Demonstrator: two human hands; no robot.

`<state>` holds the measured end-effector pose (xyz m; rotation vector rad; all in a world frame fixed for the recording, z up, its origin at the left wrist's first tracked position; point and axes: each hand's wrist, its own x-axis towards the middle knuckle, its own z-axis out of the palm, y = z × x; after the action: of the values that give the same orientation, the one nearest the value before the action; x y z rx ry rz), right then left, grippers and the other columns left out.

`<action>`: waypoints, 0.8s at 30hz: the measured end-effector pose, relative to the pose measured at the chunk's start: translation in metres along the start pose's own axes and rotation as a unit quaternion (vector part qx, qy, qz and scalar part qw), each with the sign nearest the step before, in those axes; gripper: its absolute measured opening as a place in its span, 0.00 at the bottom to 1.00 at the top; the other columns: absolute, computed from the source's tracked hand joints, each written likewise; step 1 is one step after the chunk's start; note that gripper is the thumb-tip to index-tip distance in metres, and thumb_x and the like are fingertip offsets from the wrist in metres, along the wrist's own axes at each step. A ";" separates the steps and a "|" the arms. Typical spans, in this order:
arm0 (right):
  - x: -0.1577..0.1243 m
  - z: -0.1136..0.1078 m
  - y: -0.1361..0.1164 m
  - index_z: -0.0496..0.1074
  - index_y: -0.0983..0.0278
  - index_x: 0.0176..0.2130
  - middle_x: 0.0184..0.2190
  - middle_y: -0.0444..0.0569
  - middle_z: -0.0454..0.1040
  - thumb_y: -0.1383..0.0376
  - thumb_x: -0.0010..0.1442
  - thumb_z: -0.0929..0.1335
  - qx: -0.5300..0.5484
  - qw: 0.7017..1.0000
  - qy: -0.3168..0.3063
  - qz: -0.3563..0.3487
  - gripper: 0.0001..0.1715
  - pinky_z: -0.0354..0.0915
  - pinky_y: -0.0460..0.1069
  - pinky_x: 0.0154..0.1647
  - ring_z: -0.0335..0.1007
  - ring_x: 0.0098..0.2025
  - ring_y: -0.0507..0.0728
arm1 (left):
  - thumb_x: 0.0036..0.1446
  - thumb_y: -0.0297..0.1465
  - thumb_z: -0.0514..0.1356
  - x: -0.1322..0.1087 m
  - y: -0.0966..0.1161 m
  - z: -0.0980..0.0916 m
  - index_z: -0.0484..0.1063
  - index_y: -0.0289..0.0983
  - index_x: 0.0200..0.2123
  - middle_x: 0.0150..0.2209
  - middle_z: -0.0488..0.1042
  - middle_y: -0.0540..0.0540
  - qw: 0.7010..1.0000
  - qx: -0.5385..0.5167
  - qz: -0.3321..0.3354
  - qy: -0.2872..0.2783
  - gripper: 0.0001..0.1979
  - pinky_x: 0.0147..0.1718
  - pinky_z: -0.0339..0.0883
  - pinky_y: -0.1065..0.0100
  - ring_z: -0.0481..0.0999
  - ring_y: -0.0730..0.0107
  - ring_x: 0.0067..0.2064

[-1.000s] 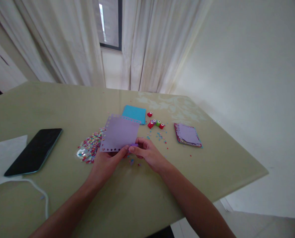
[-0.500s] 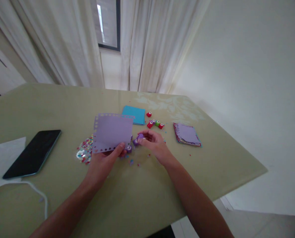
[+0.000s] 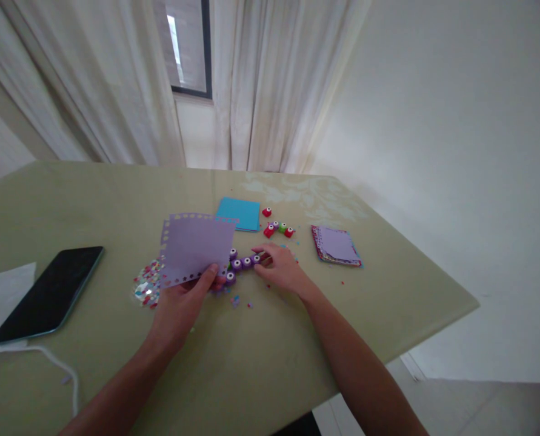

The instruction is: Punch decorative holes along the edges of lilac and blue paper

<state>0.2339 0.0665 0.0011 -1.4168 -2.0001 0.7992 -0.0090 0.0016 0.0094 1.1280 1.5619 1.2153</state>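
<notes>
A purple sheet of paper, with small shapes punched along its top, left and bottom edges, is in my left hand. The left thumb presses on its lower right corner; the other fingers are mostly hidden behind it. My right hand has thumb and fingertips around a small purple paper punch at the right end of a short row. More purple punches with white-and-black, eye-like tops stand beside the sheet, one of them close to my left fingertips. Paper confetti lies below the row.
Blue paper lies behind the sheet, near red, purple and green punches. A stack of punched sheets is at right. Colourful confetti is piled left of my left hand. Further left are a dark tablet, white paper and a white cable.
My right hand has lowered the purple punch it held into line with the others, at the row's right end. My left hand still holds the sheet. The camera view has shifted slightly.
</notes>
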 end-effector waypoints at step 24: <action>0.001 -0.014 -0.013 0.80 0.62 0.47 0.42 0.51 0.83 0.53 0.58 0.79 0.200 0.975 0.097 0.008 0.22 0.70 0.52 0.40 0.77 0.36 0.56 | 0.49 0.49 0.72 -0.006 0.017 0.002 0.82 0.37 0.32 0.29 0.85 0.42 0.998 -0.057 0.000 -0.011 0.20 0.35 0.83 0.59 0.86 0.54 0.32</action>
<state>0.2361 0.0659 0.0199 -1.2225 -1.5748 0.9666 -0.0031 -0.0022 0.0263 1.0647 1.4572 1.2719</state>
